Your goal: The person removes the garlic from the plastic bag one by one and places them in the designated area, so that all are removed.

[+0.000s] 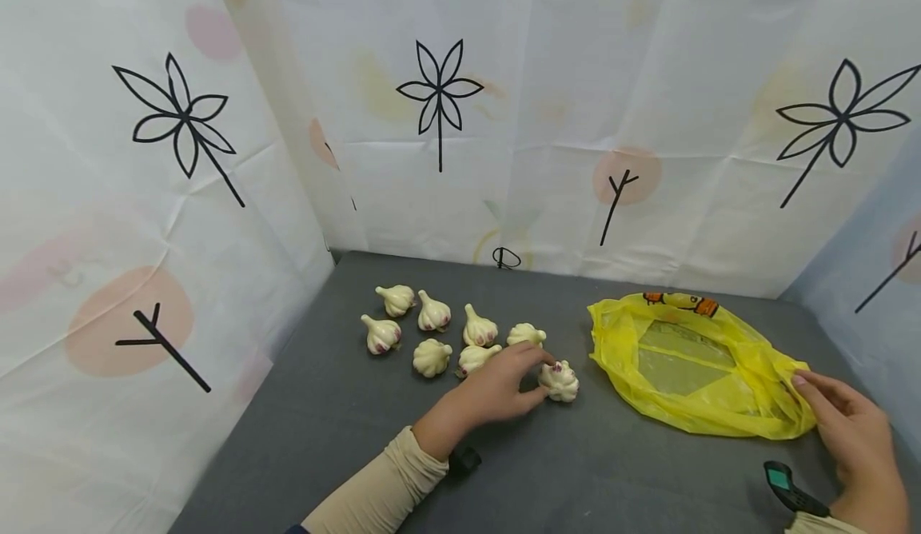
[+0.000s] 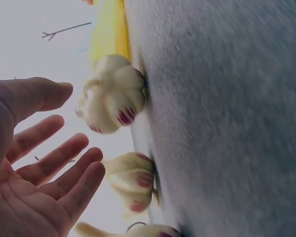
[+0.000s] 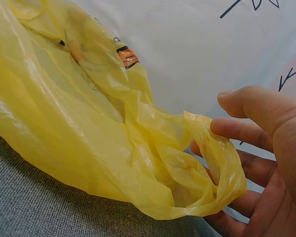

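Note:
A garlic bulb [image 1: 560, 381] with purple marks sits on the grey table, nearest to my left hand [image 1: 496, 386]. In the left wrist view the thumb and spread fingers of that hand reach around the bulb's near side, with a gap to the thumb. Beside the hand lie several more garlic bulbs [image 1: 432, 357]. A yellow plastic bag [image 1: 619, 358] lies on the right, its wide mouth facing up. My right hand [image 1: 856, 430] holds the bag's right edge; in the right wrist view its fingers hook through a loop of the plastic, the thumb raised clear of it.
Behind the table [image 1: 597, 478] hangs a white cloth [image 1: 547, 198] printed with black flowers and twigs, and more cloth encloses both sides. Dark straps sit at both wrists. The bulbs stand in loose rows left of the bag.

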### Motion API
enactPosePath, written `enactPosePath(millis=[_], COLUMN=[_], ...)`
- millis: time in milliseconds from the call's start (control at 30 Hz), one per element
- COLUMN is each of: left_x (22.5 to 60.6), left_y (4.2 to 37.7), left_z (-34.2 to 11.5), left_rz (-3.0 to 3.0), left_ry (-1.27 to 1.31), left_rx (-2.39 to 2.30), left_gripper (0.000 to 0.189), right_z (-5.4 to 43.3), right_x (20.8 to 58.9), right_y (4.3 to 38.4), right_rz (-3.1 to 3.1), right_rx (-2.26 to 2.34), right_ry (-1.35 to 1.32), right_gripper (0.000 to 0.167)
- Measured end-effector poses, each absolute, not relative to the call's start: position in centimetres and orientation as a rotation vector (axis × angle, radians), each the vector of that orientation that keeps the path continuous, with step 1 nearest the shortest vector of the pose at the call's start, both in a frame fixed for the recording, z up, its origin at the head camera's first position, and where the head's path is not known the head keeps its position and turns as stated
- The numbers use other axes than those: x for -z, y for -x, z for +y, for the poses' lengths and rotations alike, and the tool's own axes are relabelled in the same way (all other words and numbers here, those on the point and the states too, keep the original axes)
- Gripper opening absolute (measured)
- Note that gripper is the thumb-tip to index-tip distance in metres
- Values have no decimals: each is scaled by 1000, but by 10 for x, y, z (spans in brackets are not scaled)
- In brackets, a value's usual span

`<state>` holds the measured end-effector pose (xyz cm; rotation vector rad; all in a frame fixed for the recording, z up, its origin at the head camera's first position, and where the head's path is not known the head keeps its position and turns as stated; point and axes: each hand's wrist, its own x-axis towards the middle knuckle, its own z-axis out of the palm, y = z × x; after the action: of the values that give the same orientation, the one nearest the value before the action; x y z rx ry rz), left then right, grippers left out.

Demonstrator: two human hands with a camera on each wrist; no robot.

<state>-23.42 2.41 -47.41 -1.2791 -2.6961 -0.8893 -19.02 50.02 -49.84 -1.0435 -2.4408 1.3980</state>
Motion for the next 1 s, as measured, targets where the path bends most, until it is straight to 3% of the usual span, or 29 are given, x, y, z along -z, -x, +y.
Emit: enactPosePath(millis=[467,700,1000], left_x=[474,476,480], left_y=[234,231,233], left_z=[49,61,59], left_rz=[-2646,-2662,-2625], left_ry=[1396,1342,1281], left_rx=[789,517,437], left_gripper=[43,51,29], right_z=[495,497,504], right_x=[493,497,501], right_y=[187,186,191], right_rz=[-2454,-2444,-2447], right_rx=[-1379,-1381,-1380], right_ry=[1050,1061,1041], right_gripper=[72,70,71])
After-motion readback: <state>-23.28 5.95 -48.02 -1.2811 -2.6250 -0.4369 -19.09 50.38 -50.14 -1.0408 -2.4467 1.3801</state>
